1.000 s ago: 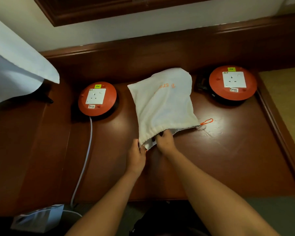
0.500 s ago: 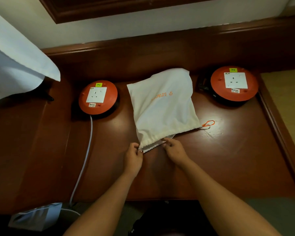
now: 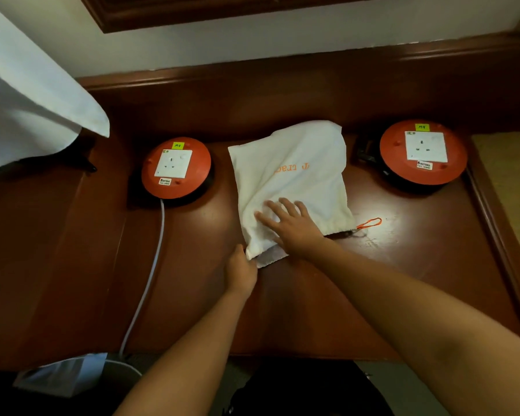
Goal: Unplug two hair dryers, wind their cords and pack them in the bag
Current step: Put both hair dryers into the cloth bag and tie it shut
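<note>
Closing stage: white cloth drawstring bag [image 3: 294, 181] lies between two socket reels.
We judge packing done; left hand [image 3: 241, 271] pinches its mouth, right hand [image 3: 291, 226] presses spread; orange drawstring loop [image 3: 370, 223] needs pulling.

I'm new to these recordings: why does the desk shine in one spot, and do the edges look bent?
Head view: a lamp's glare whitens the wooden desk beside the bag's orange drawstring loop; corners fall dark; the wide lens bows the wall moulding; the white bag under the right hand stays fairly sharp.
</note>
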